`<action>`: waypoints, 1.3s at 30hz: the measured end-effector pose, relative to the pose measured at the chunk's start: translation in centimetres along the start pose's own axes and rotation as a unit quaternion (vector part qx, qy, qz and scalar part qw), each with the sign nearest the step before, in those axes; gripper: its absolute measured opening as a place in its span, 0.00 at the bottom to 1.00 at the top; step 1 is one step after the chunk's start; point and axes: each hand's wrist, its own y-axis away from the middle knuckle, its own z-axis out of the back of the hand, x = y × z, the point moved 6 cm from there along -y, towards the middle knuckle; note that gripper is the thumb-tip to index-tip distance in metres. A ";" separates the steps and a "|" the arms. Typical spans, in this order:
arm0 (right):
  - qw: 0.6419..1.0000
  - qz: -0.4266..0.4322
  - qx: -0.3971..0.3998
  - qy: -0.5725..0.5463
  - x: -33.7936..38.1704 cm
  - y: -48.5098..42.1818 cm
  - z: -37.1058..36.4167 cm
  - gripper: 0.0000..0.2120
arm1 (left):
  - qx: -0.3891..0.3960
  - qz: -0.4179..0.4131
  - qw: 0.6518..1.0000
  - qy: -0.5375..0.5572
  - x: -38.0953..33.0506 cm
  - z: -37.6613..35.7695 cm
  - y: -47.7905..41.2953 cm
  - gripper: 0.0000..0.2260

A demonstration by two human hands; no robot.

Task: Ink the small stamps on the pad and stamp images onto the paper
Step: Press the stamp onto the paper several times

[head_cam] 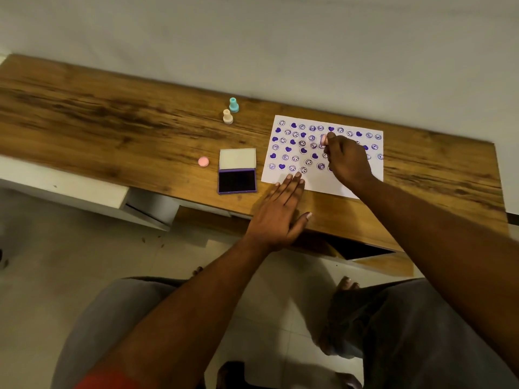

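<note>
A white paper [317, 183] lies on the wooden table, covered with several purple hearts and smiley faces. My right hand [346, 160] is over the middle of the sheet, shut on a small pink stamp [323, 140] at its fingertips. My left hand [280, 211] lies flat with fingers apart, its fingertips pressing the paper's near left corner. The purple ink pad [237, 181] sits open just left of the paper, its white lid [237, 158] tipped back. A pink cap [203, 162] lies left of the pad.
A teal stamp [234, 105] and a beige stamp [227, 117] stand upright behind the pad. The wooden table [112, 113] runs far to the left. A white wall is behind it. My knees and tiled floor are below the front edge.
</note>
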 end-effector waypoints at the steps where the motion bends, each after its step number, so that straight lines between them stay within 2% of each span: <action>1: 1.000 0.018 0.005 0.020 0.5 0.0 -0.1 0.23 | -0.019 -0.007 1.000 0.007 0.1 0.7 0.1 0.34; 5: 0.991 0.090 0.026 0.094 3.1 0.0 -1.6 0.19 | -0.130 -0.012 0.991 0.006 2.0 5.7 0.1 0.32; 9: 0.987 0.136 0.048 0.069 7.2 0.0 -5.0 0.17 | -0.290 0.110 0.950 0.030 9.1 12.5 1.4 0.24; 11: 0.985 0.148 0.075 0.048 9.6 -0.1 -7.2 0.17 | -0.324 0.166 0.930 0.050 13.0 14.3 2.7 0.19; 15: 0.972 0.196 0.109 0.070 14.1 -0.4 -12.2 0.16 | -0.298 0.269 0.912 0.081 18.1 13.8 4.7 0.18; 17: 0.963 0.227 0.115 0.085 16.0 -0.4 -14.3 0.15 | -0.285 0.294 0.909 0.078 19.1 12.8 5.1 0.18; 21: 0.942 0.283 0.116 0.140 18.3 -0.4 -17.1 0.15 | -0.283 0.316 0.901 0.095 19.9 11.1 5.3 0.22; 28: 0.899 0.329 0.159 0.240 19.6 -0.2 -19.8 0.14 | -0.294 0.364 0.881 0.074 20.6 10.5 4.4 0.20; 39: 0.885 0.335 0.174 0.273 19.7 0.0 -22.0 0.14 | -0.295 0.381 0.872 0.088 20.8 10.3 4.4 0.19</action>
